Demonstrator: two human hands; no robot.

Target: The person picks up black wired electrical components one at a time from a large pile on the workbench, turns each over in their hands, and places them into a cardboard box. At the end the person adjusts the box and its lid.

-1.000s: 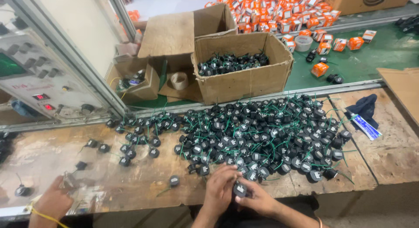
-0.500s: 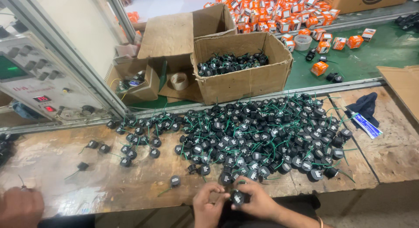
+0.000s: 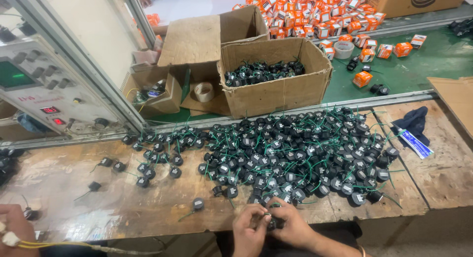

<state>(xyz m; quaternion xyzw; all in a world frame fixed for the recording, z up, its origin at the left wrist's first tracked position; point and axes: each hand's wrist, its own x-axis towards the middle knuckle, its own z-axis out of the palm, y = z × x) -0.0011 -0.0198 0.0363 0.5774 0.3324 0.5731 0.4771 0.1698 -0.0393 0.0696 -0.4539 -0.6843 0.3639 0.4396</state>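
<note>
Both hands meet at the near edge of the wooden bench, just below the heap of black round components with green leads. Bare bench lies open to their left; the heap crowds the far side. Left hand and right hand curl inward, fingertips pinched together on one small black component held between them.
</note>
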